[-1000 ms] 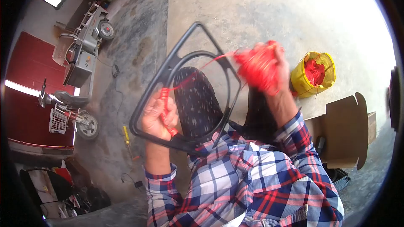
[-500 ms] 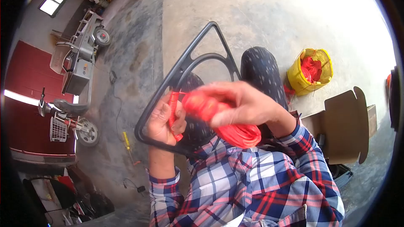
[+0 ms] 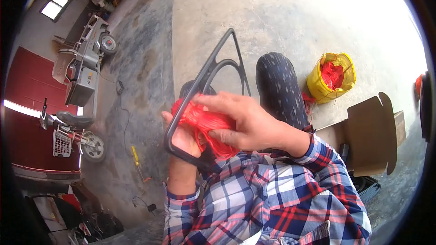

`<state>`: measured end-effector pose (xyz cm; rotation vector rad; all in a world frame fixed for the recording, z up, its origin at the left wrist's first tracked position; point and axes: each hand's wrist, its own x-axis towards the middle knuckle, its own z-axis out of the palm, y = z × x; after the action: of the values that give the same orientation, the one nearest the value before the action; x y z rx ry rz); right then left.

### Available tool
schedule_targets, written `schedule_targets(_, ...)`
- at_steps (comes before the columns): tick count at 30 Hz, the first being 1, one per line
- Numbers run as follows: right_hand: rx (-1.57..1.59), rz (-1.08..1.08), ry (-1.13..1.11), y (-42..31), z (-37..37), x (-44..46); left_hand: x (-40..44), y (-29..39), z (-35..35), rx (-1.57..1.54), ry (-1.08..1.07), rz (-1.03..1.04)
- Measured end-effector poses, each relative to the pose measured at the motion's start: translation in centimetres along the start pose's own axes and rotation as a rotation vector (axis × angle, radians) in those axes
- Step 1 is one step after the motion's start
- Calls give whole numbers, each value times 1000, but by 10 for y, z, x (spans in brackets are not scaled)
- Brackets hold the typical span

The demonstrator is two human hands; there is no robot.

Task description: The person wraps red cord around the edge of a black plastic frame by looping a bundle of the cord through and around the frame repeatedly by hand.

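My right hand [image 3: 247,120] is closed round a loose bundle of red cord [image 3: 202,120], with thumb below and fingers above. The bundle lies against my left hand [image 3: 184,141], whose palm and thumb show behind a bar of the black frame [image 3: 205,70]. Red cord hides the left fingers, so their grip is unclear. The frame has a pointed top and a curved inner bar. It stands tilted over my lap, in front of my knees.
A yellow bucket [image 3: 313,84] holding red cord stands on the floor at right, near an open cardboard box [image 3: 370,136]. A yellow-handled tool [image 3: 135,155] lies at left. A three-wheeled vehicle [image 3: 86,79] and a scooter [image 3: 75,129] stand further left.
The red bundle and my right hand have moved left, against my left hand. The frame has turned and looks narrower. The red-wrapped bar in my left hand is now hidden.
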<state>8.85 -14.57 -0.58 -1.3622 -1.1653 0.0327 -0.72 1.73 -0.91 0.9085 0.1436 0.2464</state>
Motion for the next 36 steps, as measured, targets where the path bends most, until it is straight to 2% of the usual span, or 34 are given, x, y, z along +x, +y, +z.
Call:
schedule_targets(2, 27, 144, 86, -9, 0, 4, 3, -6, -4, -172, -217, 4)
schedule_targets(3, -12, 184, 95, -12, -1, 6, 5, -9, 7, -68, -224, 43)
schedule_targets(4, -44, 215, 96, -12, 0, 9, 4, -12, 2, -105, -155, 22)
schedule_targets(6, -114, 107, 100, -11, 7, 13, 0, -14, -2, -38, -69, -1)
schedule_targets(8, 63, 107, 4, -13, -3, 19, -4, -7, 2, -48, -44, -54)
schedule_targets(10, 309, 22, 1, -1, -12, 17, -7, 10, 18, -205, -127, -138)
schedule_targets(12, 596, 192, 176, 15, -12, 2, -11, 15, 19, -212, -167, -132)
schedule_targets(14, 926, 459, 248, 37, -18, -12, -16, 21, 20, -188, -217, -179)
schedule_targets(16, 936, 710, 237, 49, -11, -17, -18, 30, 21, -117, -274, -266)
schedule_targets(17, 1084, 725, 146, 49, -8, -20, -15, 12, 3, -423, -467, -333)
schedule_targets(18, 1232, 738, 56, 39, -1, -15, -14, 8, 9, -446, -449, -370)
schedule_targets(19, 1280, 760, -130, 39, 2, -10, -15, 7, 19, -468, -429, -408)
schedule_targets(20, 1635, 696, -203, 49, 7, -13, -17, 8, 30, -492, -408, -446)
schedule_targets(21, 1970, 665, -318, 58, 11, -14, -23, 18, 45, 34, -273, -312)
schedule_targets(23, 2076, 569, -470, 68, 7, -8, -24, 14, 50, -86, -171, -324)
schedule_targets(24, 1848, 613, -450, 60, -3, 2, -24, 13, 53, -146, -122, -327)
schedule_targets(25, 1731, 621, -344, 55, -3, 9, -25, 17, 65, -190, -100, -233)
schedule_targets(26, 1603, 637, -247, 51, -3, 17, -25, 12, 54, -243, -174, -226)
schedule_targets(28, 1546, 613, 124, 38, 15, 25, -26, -1, 25, -296, -328, -236)
schedule_targets(29, 1576, 681, 258, 56, 14, 18, -25, -4, 18, -292, -409, -249)
schedule_targets(30, 1446, 720, 518, 82, 13, 3, -23, 1, 17, -170, -447, -230)
schedule_targets(32, 1342, 619, 477, 97, 13, -12, -26, 11, 14, -121, -258, -198)
schedule_targets(34, 1332, 605, 398, 109, 14, -35, -27, 24, 21, 33, 102, -200)
schedule_targets(36, 1345, 631, 284, 89, 0, -42, -20, 21, -9, -85, -38, -135)
